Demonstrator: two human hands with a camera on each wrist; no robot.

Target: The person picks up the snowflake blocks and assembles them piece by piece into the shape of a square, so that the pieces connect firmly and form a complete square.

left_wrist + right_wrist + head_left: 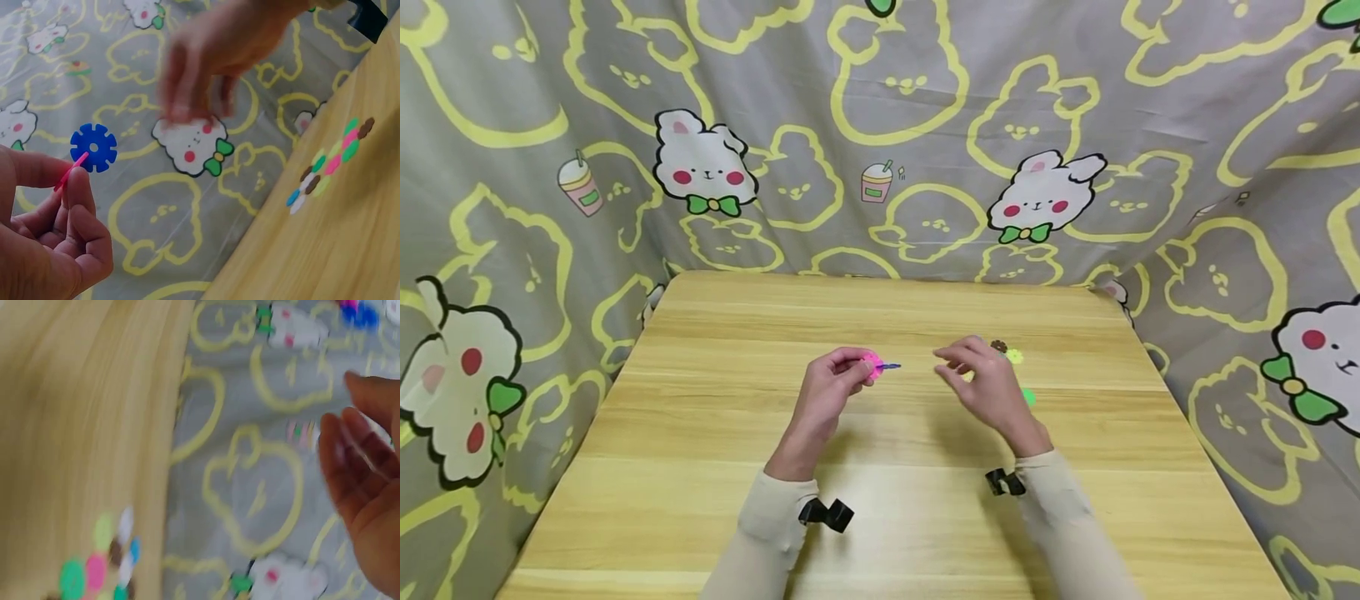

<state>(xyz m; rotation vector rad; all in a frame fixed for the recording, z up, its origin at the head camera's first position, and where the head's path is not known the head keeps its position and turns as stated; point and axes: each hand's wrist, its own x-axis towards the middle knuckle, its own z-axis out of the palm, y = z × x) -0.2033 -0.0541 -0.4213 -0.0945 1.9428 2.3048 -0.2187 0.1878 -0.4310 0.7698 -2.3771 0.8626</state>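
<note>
My left hand (825, 394) pinches a pink notched plastic disc (872, 367) between thumb and fingers. A blue notched disc (94, 148) with a small centre hole is slotted into it, standing out crosswise toward the right. In the left wrist view the pink disc shows only as a thin edge. My right hand (988, 387) hovers a short way to the right, apart from the discs. Its fingers are loosely bent with a gap to the thumb, and nothing shows between them in the right wrist view, where the hand (369, 481) is partly cut off.
Several loose discs in green (72, 579), pink (95, 570), brown (998, 346), yellow, white and blue lie on the wooden table (880, 533) beyond and under my right hand, which hides part of them in the head view. A patterned curtain (925, 108) surrounds the table's back and sides.
</note>
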